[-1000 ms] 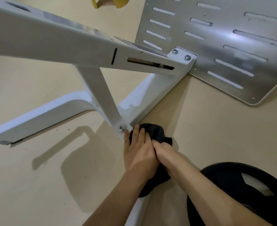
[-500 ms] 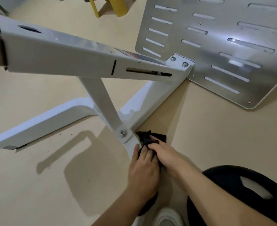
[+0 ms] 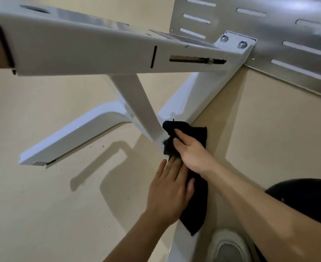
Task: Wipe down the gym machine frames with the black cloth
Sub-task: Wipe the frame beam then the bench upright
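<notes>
Black cloth (image 3: 195,208) laid along the white gym machine frame's (image 3: 70,140) floor leg, long axis pointing away toward the foot of the diagonal strut (image 3: 137,103). Upper end bunched there under right hand (image 3: 193,154), fingers nearly straight, pressing. Left hand (image 3: 168,190) flat, fingers straight, resting on cloth's lower left edge.

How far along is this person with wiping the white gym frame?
Done: hard to tell; no wiped patch stands out on the white frame. In hand: the right hand presses the black cloth against the joint at the foot of the slanted strut, the left hand flat on it lower down. Left, probably: the top beam and the floor leg.
</notes>
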A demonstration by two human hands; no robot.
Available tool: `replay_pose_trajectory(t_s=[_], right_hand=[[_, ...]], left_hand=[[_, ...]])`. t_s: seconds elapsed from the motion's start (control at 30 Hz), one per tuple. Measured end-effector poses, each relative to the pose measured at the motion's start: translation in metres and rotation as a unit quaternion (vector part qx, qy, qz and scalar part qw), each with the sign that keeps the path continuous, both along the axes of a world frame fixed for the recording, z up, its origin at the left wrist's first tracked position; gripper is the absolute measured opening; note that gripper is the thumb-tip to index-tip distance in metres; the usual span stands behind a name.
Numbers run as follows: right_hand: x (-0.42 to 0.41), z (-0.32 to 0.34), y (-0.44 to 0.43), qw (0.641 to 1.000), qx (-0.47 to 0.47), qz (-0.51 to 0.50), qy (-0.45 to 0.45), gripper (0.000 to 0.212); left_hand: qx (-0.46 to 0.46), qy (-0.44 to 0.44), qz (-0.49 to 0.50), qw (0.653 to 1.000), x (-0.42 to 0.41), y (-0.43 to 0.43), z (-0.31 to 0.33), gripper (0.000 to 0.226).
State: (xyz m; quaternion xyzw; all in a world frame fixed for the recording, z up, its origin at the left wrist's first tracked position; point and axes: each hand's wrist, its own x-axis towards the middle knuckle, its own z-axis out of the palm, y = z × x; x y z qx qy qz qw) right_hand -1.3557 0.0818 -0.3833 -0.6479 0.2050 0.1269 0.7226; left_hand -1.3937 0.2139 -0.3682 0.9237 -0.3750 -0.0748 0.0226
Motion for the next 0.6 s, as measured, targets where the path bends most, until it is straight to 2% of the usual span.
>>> replay_pose_trajectory(t_s=[0.1,0.17,0.3,0.4,0.47,0.53,0.6], right_hand=[[0.019,0.001,0.012,0.990,-0.126,0.058,-0.039,0.055],[0.015,-0.005,0.016,0.981,-0.181,0.035,-0.053,0.053],[-0.032,-0.008,0.023,0.985,-0.148,-0.082,-0.026,0.042],[-0.059,-0.011,0.019,0.993,-0.077,-0.090,0.031,0.047],[-0.054,-0.008,0.016,0.994,-0.073,-0.060,0.053,0.050],[-0.033,0.003,0.012,0.991,-0.126,-0.021,0.037,0.047],[0.000,0.019,0.014,0.988,-0.151,0.002,-0.008,0.042]], left_hand=[[-0.095,0.031,0.052,0.994,0.005,-0.003,0.000,0.040],[-0.142,0.045,0.073,0.986,0.001,-0.003,-0.001,0.041],[-0.182,0.035,0.049,0.982,-0.020,0.004,-0.002,0.032],[-0.193,0.020,0.036,0.980,-0.020,0.005,-0.004,0.025],[-0.196,0.000,0.053,0.979,-0.009,0.006,-0.003,0.015],[-0.214,-0.001,0.124,0.969,0.009,0.003,0.002,0.012],[-0.259,0.021,0.244,0.934,0.029,0.005,0.009,0.025]])
